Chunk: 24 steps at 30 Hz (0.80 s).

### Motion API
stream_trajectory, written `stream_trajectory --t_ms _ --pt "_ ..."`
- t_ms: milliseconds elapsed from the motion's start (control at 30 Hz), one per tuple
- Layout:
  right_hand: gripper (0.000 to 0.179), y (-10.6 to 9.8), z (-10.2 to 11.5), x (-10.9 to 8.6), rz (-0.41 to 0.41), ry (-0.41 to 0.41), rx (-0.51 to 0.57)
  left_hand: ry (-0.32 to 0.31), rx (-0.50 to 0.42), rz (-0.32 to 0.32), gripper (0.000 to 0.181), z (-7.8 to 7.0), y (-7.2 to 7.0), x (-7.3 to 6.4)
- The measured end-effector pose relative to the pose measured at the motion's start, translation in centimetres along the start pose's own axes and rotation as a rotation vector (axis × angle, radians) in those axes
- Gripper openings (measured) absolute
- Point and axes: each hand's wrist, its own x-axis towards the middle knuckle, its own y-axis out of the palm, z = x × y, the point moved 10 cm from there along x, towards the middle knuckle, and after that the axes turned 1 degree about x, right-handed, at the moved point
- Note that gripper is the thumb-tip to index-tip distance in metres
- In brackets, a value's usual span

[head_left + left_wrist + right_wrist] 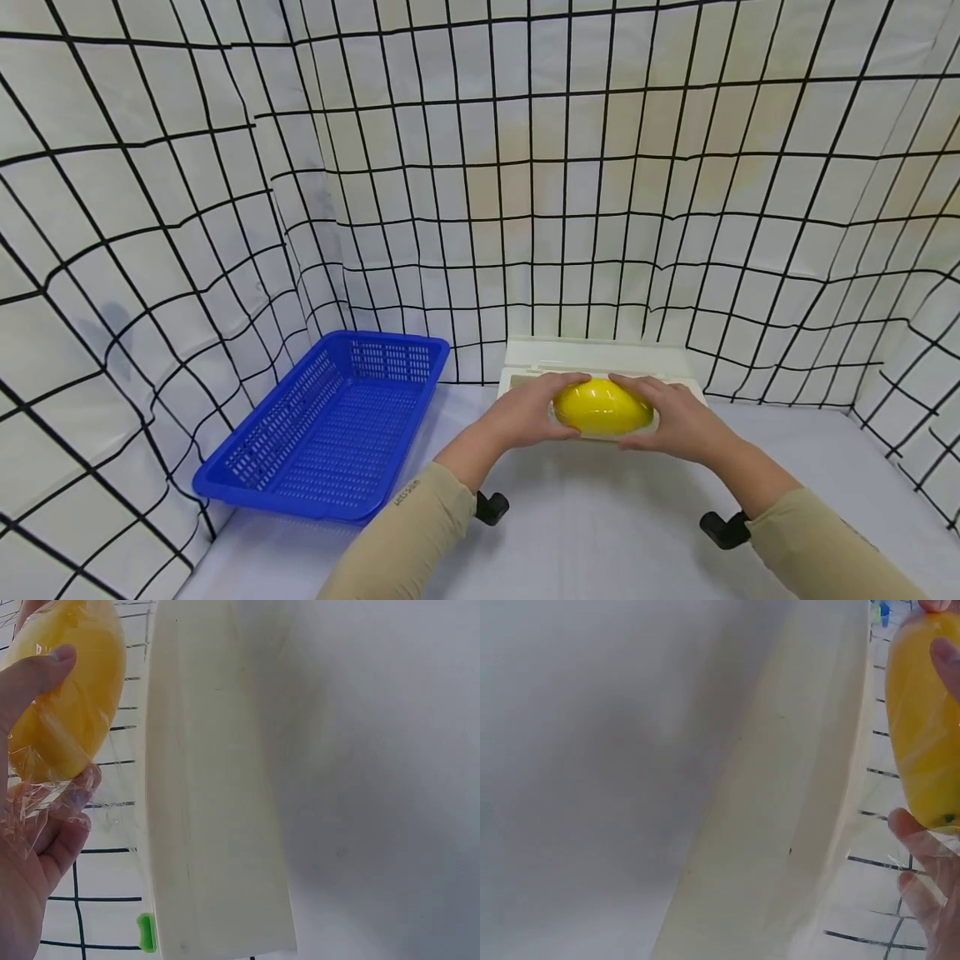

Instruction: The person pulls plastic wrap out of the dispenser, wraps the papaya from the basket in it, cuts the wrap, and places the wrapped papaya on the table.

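Observation:
Both hands hold a shiny yellow mango (602, 407), one at each end, over a long white box in the head view. My left hand (531, 410) grips its left end, thumb on the near side. On the right end, my right hand (675, 418) does the same. Clear plastic film (34, 799) wraps the mango and bunches in wrinkles at the left fingers in the left wrist view. A dark stem spot shows at the mango's lower end in the right wrist view. The white box (217, 787) has its lid (600, 357) raised at the back.
A blue plastic basket (408, 450) with slotted walls stands to the left. Black grid wire panels (567, 192) backed by white sheet enclose the back and sides. A small green piece (146, 932) sits at the box's edge. White cloth (600, 533) covers the table.

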Motion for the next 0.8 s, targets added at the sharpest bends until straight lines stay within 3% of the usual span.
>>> stream_trajectory --t_ms 300,467,800 --pt "0.081 -0.3 -0.4 0.1 -0.052 0.023 0.227 -0.121 -0.061 -0.017 0.079 0.9 -1.0 0.0" --pt "0.078 -1.0 -0.4 0.4 -0.057 0.022 0.243 -0.144 -0.082 -0.013 0.078 1.0 -1.5 0.3" --pt "0.080 -2.0 -1.0 1.5 -0.029 0.067 0.253 -0.164 -0.212 -0.031 0.075 1.3 -2.9 1.4"
